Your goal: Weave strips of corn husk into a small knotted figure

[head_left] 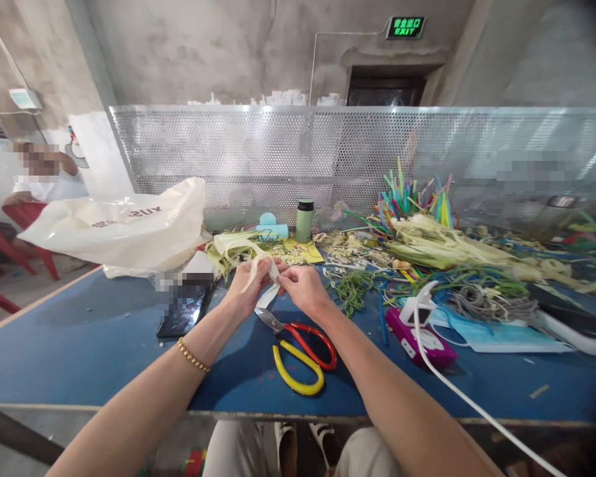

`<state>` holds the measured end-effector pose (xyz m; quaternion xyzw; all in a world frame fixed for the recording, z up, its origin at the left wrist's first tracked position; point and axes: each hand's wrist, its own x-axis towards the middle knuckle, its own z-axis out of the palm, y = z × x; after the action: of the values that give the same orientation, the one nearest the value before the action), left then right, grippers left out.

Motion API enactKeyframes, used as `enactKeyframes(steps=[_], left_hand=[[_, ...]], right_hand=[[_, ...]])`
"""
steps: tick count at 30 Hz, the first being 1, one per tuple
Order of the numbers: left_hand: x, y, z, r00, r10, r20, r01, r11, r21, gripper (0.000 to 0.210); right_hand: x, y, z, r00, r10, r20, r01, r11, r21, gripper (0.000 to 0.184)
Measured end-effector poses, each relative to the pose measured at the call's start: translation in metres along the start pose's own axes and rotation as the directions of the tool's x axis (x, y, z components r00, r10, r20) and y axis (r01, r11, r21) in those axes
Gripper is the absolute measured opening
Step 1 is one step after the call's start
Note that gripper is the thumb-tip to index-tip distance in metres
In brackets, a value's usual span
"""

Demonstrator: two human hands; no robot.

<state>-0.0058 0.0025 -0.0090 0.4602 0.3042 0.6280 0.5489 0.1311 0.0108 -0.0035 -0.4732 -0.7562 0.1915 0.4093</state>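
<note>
A pale, ribbon-like strip of corn husk (pixel 267 297) runs between my two hands above the blue table. My left hand (pixel 248 283) is closed on it, with a loop of the strip curling up over the fingers. At the strip's other side my right hand (pixel 304 286) pinches it, fingertips close to the left ones. The fingers partly hide the strip where they meet. Just below the hands lie scissors (pixel 277 324) with one red and one yellow handle. More husks (pixel 223 255) are heaped behind my left hand.
A phone (pixel 183 315) and a white plastic bag (pixel 124 225) are at left. Behind stand a green bottle (pixel 304 222) and a perforated metal screen (pixel 258 152). Right are green strings (pixel 352 291), a husk pile (pixel 422 242), a magenta box (pixel 420 344) and a white cable (pixel 457 391).
</note>
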Motion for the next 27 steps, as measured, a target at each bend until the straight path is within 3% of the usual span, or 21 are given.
enactKeyframes(steps=[18,22,27], left_hand=[[0.0,0.008,0.003,1.0,-0.003,0.013,0.005,0.979,-0.202,0.026],[0.006,0.015,-0.002,0.995,-0.057,-0.084,0.033,0.963,-0.268,0.016],[0.01,0.018,-0.005,0.994,-0.057,-0.096,0.027,0.957,-0.287,0.018]], right_hand=[[0.002,0.009,0.001,0.995,0.085,0.046,-0.087,0.996,0.037,0.026],[0.002,0.004,-0.006,0.99,0.135,0.028,-0.137,0.98,0.147,0.023],[-0.001,-0.001,-0.006,0.982,0.161,0.097,-0.184,0.931,0.316,0.029]])
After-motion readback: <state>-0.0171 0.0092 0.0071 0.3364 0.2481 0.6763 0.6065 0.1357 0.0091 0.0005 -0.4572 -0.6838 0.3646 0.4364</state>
